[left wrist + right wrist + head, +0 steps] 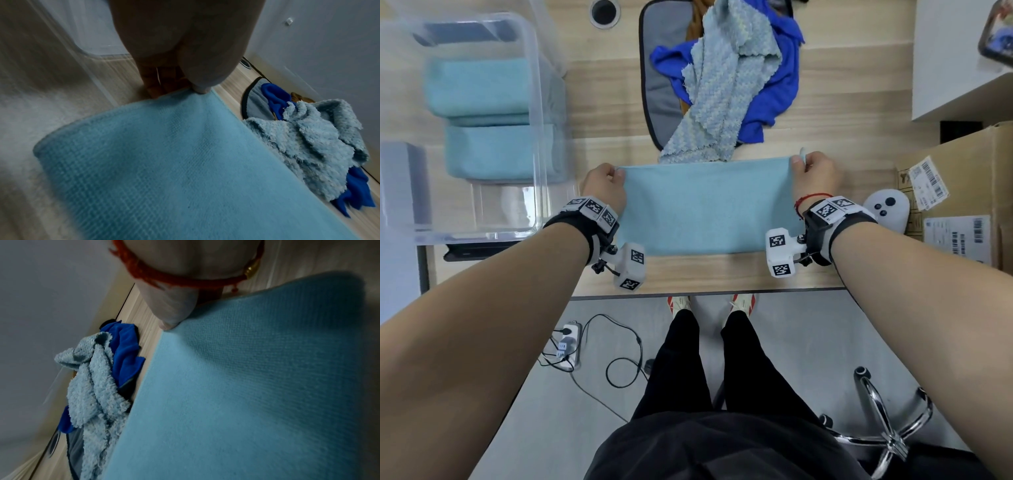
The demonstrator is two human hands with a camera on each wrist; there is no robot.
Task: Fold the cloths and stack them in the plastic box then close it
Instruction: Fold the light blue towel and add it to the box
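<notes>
The light blue cloth lies flat on the wooden table, stretched between both hands. The left hand pinches its far left corner; the right hand pinches its far right corner. Beyond the fingertips lies a pile of unfolded cloths. Left of the left hand stands the plastic box, holding folded cloths.
</notes>
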